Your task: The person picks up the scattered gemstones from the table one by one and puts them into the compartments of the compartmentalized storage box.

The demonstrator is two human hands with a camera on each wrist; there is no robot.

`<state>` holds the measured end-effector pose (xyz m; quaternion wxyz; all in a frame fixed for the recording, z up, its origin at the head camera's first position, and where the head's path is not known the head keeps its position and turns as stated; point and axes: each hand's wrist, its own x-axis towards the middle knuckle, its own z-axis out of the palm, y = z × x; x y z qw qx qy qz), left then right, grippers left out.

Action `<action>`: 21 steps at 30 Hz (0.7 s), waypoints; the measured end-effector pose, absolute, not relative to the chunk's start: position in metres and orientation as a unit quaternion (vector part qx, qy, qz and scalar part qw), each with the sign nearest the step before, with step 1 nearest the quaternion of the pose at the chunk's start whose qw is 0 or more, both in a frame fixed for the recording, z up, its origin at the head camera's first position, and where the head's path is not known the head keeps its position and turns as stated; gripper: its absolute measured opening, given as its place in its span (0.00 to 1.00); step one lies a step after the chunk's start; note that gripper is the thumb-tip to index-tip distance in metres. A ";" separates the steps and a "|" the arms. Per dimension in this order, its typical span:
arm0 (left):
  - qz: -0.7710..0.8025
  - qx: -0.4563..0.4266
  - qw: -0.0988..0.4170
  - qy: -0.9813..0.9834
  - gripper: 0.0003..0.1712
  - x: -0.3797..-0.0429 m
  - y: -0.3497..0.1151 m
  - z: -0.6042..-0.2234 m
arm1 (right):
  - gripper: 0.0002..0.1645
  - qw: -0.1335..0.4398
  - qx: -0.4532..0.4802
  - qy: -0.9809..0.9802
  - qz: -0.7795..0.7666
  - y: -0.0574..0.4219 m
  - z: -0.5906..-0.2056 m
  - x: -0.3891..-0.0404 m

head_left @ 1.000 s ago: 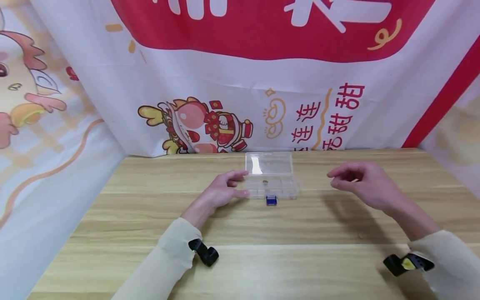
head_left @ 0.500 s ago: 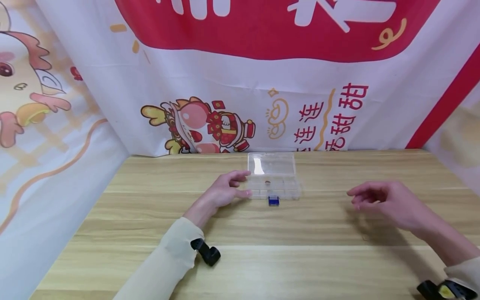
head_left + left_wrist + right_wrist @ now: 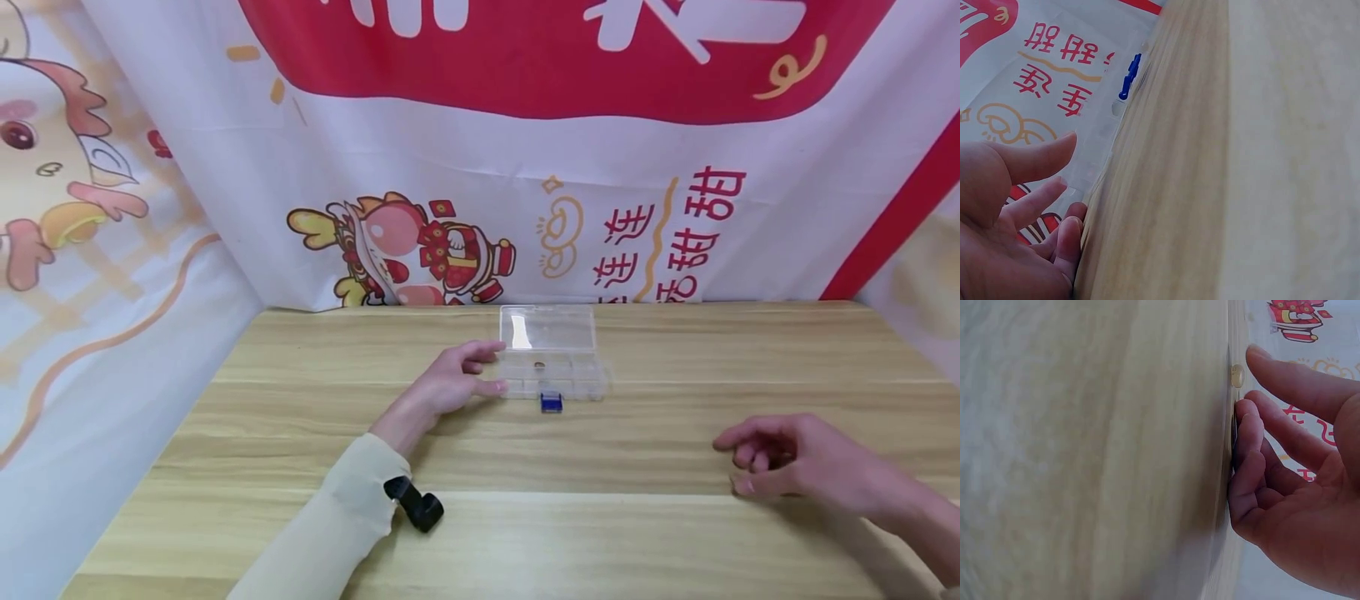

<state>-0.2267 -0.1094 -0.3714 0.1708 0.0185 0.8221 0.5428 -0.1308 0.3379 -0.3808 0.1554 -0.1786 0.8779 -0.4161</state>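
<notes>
A clear plastic compartment box [image 3: 573, 387] stands near the back of the table with its lid [image 3: 555, 327] raised. My left hand [image 3: 453, 379] is at its left end, thumb and index finger stretched out to its edge. A blue latch [image 3: 551, 402] hangs at the box's front, and a small brownish piece [image 3: 539, 365] lies in one compartment. My right hand [image 3: 806, 462] is low over the table at the right, other fingers bent. Between its thumb and index finger, in the right wrist view, a small translucent yellowish bead [image 3: 1237, 376] sits on the table, apparently untouched.
The wooden table [image 3: 360, 533] runs back to a printed white and red cloth [image 3: 450, 142] hanging behind it. More cloth hangs at the left side. A black wrist camera [image 3: 416, 504] is strapped over my left sleeve.
My right hand has come down and toward me, from right of the box to the table beside the bead, its thumb and index finger spreading apart. The left hand stays at the box.
</notes>
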 end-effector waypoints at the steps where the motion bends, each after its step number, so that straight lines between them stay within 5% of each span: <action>1: 0.542 0.018 0.172 0.822 0.36 -0.227 -0.109 -0.371 | 0.22 0.157 -0.179 0.877 -0.418 0.337 -0.382 -0.130; 21: 0.543 0.017 0.172 0.822 0.37 -0.225 -0.110 -0.371 | 0.19 0.171 -0.105 0.900 -0.387 0.328 -0.378 -0.131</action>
